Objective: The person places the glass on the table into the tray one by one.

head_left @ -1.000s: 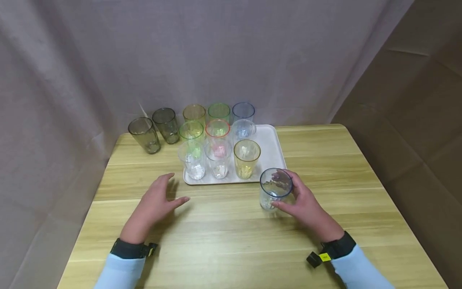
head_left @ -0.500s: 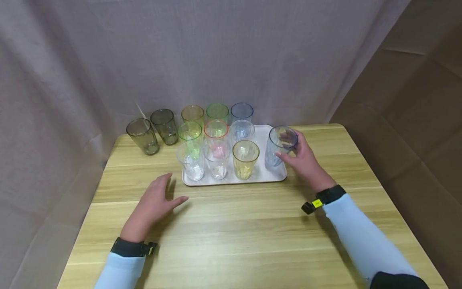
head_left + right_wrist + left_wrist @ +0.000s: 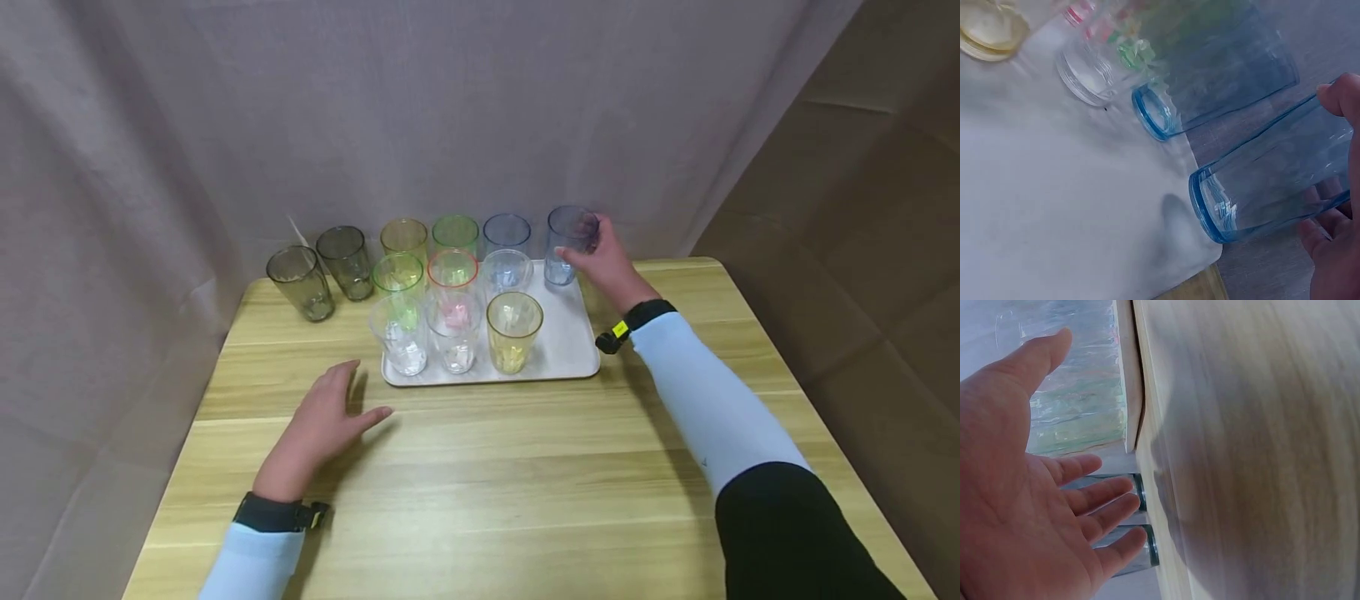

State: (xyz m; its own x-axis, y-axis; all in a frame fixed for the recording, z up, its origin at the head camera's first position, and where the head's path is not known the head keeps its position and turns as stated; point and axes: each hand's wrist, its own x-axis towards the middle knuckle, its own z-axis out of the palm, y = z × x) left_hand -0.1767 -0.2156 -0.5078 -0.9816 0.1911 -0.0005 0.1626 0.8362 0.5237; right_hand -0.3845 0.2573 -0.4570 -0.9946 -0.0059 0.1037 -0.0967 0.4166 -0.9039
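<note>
My right hand [image 3: 609, 265] grips a blue glass [image 3: 1266, 181] round its side, at the back right corner of the white tray [image 3: 572, 342]. In the right wrist view the glass's base is close over the tray, with a shadow beside it; whether it touches I cannot tell. Left of it stands another blue glass [image 3: 507, 229]. Above the table's left part my left hand [image 3: 318, 421] is held with fingers and thumb spread and nothing in it. A yellow glass [image 3: 513, 333] stands near the tray's front edge.
Clear, green, red-rimmed and amber glasses crowd the tray's left part, among them a clear glass [image 3: 405, 342]. Two smoky grey glasses, the nearer a grey glass [image 3: 302, 283], stand left of the tray on the wooden table [image 3: 480, 500]. A grey curtain [image 3: 465, 108] hangs behind.
My right hand has carried the blue glass from in front of the tray, over its right side, to the back right corner. My left hand has stayed where it was.
</note>
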